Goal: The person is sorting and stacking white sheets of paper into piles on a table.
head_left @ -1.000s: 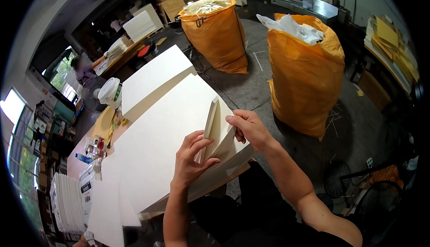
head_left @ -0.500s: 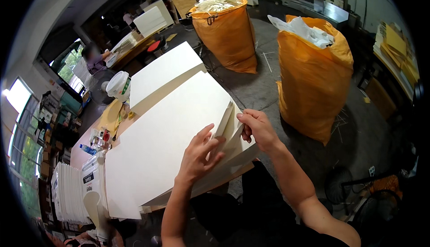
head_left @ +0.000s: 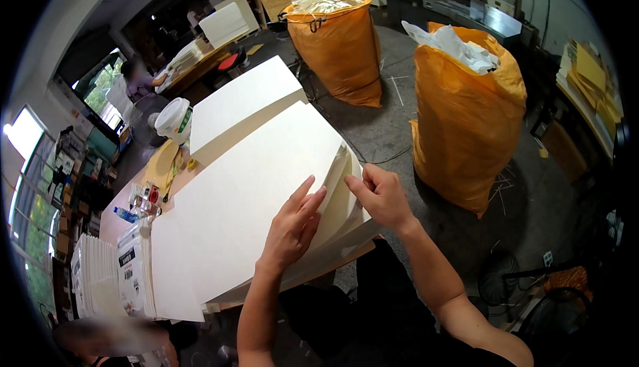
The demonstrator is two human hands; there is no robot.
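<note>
A large stack of white paper sheets lies on the table in front of me. At its right end the upper sheets are bent up, with gaps between the layers. My right hand is at that corner, fingers curled and thumb against the sheet edges; the fingertips are partly hidden. My left hand lies along the near right edge of the stack, fingers stretched out and nearly together, holding nothing.
Another white stack stands beyond mine. Orange bags stuffed with paper scraps stand on the floor. At left are a white bucket, a bottle and wrapped stacks. A person works at a far table; another is at lower left.
My right thumb has shifted left over the sheet edges, and the layers at the corner are spread differently. My left hand's fingers have straightened and come closer together. A person's head has appeared at lower left.
</note>
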